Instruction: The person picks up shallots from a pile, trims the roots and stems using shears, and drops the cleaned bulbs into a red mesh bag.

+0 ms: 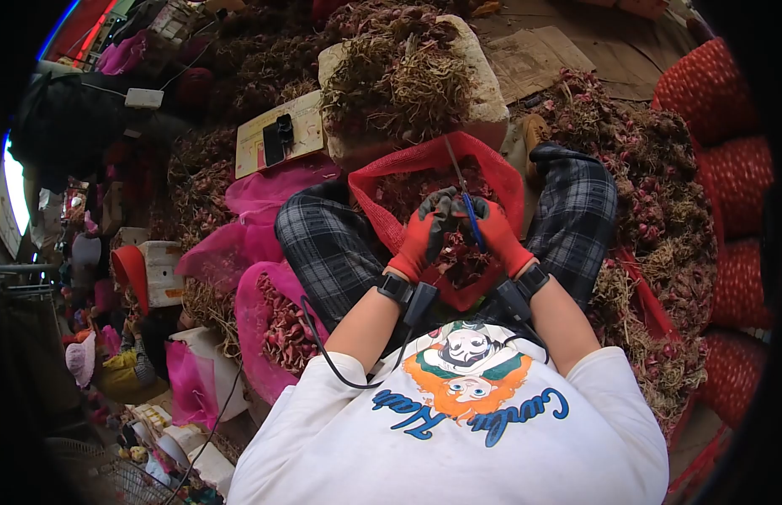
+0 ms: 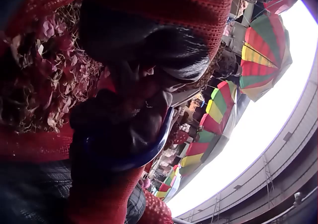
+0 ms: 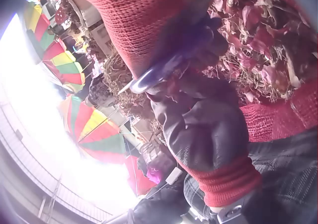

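Note:
My left hand [image 1: 423, 231], in a red glove with a dark palm, is curled with its fingertips together over the red mesh bag [image 1: 376, 178]. It pinches a small reddish shallot [image 3: 172, 87], mostly hidden by the fingers. Close beside it, my right hand [image 1: 498, 233], gloved alike, grips blue-handled scissors [image 1: 473, 220]. The blade points up and away, past the left fingertips. Papery pink skins and dry root bits [image 3: 263, 60] fill the bag below both hands.
A heap of dried shallots [image 1: 399, 88] tops a foam box ahead. More shallots [image 1: 652, 194] lie to the right, before stacked red sacks [image 1: 736, 185]. On the left are a pink mesh bag of shallots [image 1: 286, 328] and a phone [image 1: 278, 139] on a board.

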Demonstrator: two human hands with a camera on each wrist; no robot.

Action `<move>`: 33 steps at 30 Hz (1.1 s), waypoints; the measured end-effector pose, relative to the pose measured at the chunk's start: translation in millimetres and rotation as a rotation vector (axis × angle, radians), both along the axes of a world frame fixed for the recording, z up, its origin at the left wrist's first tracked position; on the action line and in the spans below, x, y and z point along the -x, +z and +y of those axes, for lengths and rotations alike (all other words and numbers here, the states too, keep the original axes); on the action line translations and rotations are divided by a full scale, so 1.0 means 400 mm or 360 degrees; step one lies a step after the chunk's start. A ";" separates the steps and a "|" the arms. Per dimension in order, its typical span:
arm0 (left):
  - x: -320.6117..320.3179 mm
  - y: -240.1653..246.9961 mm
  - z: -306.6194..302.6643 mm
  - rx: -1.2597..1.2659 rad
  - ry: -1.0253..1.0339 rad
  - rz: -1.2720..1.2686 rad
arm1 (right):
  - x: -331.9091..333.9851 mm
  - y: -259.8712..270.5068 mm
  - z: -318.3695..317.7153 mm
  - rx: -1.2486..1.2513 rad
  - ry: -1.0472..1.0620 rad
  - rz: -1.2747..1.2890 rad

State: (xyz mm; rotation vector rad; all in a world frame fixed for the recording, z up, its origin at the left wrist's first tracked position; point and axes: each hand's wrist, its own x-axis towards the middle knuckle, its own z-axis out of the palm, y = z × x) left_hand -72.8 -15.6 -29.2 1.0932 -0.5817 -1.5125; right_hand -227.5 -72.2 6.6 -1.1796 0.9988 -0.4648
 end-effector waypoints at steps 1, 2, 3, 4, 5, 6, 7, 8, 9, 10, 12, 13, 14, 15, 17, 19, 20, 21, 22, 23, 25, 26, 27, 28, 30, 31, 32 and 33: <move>-0.001 0.000 0.000 0.0067 -0.0003 -0.0013 | 0.001 -0.007 0.003 0.0032 -0.0026 -0.0070; -0.003 0.003 -0.001 0.0136 -0.0007 -0.0026 | 0.002 -0.023 0.009 0.0065 -0.0053 -0.0141; -0.002 0.009 -0.003 0.0204 -0.0011 -0.0039 | 0.002 -0.043 0.011 0.0097 -0.0080 -0.0211; 0.002 0.014 -0.002 0.0202 -0.0012 -0.0081 | -0.003 -0.082 0.010 0.0173 -0.0145 -0.0235; 0.009 0.028 0.000 0.0200 -0.0011 -0.0124 | -0.017 -0.102 0.009 0.0249 -0.0209 -0.0259; 0.015 0.039 0.003 0.0199 -0.0010 -0.0167 | -0.023 -0.120 0.007 0.0326 -0.0272 -0.0284; 0.019 0.043 0.002 0.0195 0.0009 -0.0140 | -0.016 -0.136 0.014 0.0549 -0.0299 -0.0228; 0.025 0.047 0.001 0.0190 0.0026 -0.0112 | -0.015 -0.097 0.029 0.0770 -0.0326 -0.0170; 0.032 0.051 0.000 0.0185 0.0042 -0.0083 | -0.015 -0.102 0.031 0.0804 -0.0354 -0.0137; 0.043 0.056 0.003 0.0132 0.0075 0.0014 | -0.015 -0.107 0.033 0.0837 -0.0381 -0.0103; 0.061 0.076 0.009 0.0028 0.0143 0.0204 | -0.024 -0.178 0.022 0.0529 -0.0431 -0.0096; 0.050 0.036 0.010 0.0046 0.0027 -0.0014 | -0.022 -0.191 0.023 0.0623 -0.0357 0.0092; 0.031 -0.035 0.013 0.0065 -0.0091 -0.0234 | -0.024 -0.173 0.028 0.0717 -0.0284 0.0279; 0.026 -0.041 0.009 0.0066 -0.0147 -0.0352 | -0.030 -0.133 0.031 0.0811 -0.0215 0.0467; 0.030 0.000 0.007 0.0047 -0.0190 -0.0484 | -0.031 -0.093 0.043 0.0940 -0.0273 0.0490; 0.033 0.001 0.009 0.0091 -0.0089 -0.0578 | -0.031 -0.101 0.040 0.0969 -0.0215 0.0611; 0.035 -0.045 0.010 0.0154 -0.0007 -0.0658 | -0.033 -0.111 0.039 0.0937 -0.0228 0.0546; 0.035 -0.053 0.010 0.0103 0.0039 -0.0634 | -0.033 -0.121 0.039 0.0905 -0.0244 0.0484; 0.035 -0.062 0.010 0.0052 0.0087 -0.0609 | -0.032 -0.131 0.040 0.0870 -0.0262 0.0425; 0.037 -0.042 0.007 -0.0111 0.0099 -0.0480 | -0.031 -0.121 0.041 0.0798 -0.0290 0.0372; 0.047 -0.008 0.002 -0.0273 0.0146 -0.0239 | -0.028 -0.097 0.046 0.0654 -0.0350 0.0267; 0.052 0.004 0.000 -0.0272 0.0182 -0.0130 | -0.033 -0.101 0.052 0.0705 -0.0462 0.0149; 0.057 0.017 -0.002 -0.0272 0.0220 -0.0021 | -0.040 -0.109 0.061 0.0754 -0.0572 0.0029; 0.066 0.030 0.000 -0.0163 0.0214 0.0013 | -0.045 -0.121 0.066 0.0802 -0.0683 -0.0092; 0.084 0.048 0.004 0.0055 0.0204 0.0079 | -0.037 -0.157 0.025 0.0594 -0.0581 -0.0357; 0.077 0.038 0.005 0.0058 0.0216 0.0151 | -0.031 -0.166 0.021 0.0298 -0.0595 -0.0467; 0.069 0.032 0.003 0.0063 0.0227 0.0229 | -0.030 -0.150 0.017 0.0000 -0.0635 -0.0564; 0.064 0.025 -0.005 0.0073 0.0235 0.0310 | -0.029 -0.143 0.011 0.0067 -0.0624 -0.0435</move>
